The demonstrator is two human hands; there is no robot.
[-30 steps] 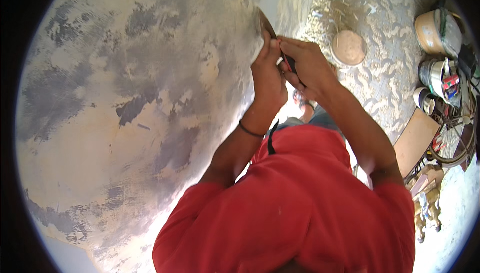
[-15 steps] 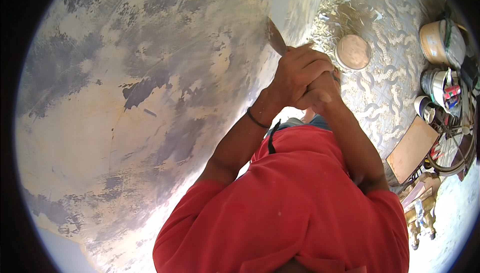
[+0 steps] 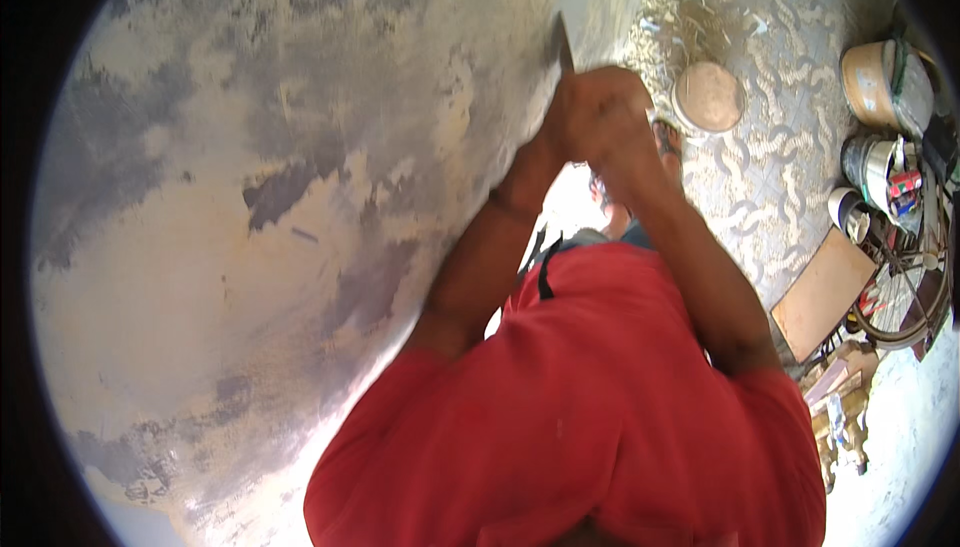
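A scraper has its thin metal blade edge-on against the patchy wall, near the corner. Its handle is hidden in my clasped hands. My left hand, with a dark band at the wrist, is closed around it on the wall side. My right hand is closed together with the left, also on the scraper. Both hands are smeared by motion, so single fingers are hard to make out. Worn paint, grey and cream, covers the wall beside the blade.
A round lidded tub stands on the patterned floor, with pale scrapings along the wall's foot. At the right are a bucket, a metal pail, a brown board and a wheel amid clutter.
Both hands have moved up the picture, away from my body, with the scraper. The blade now shows narrower and more upright, farther along the wall.
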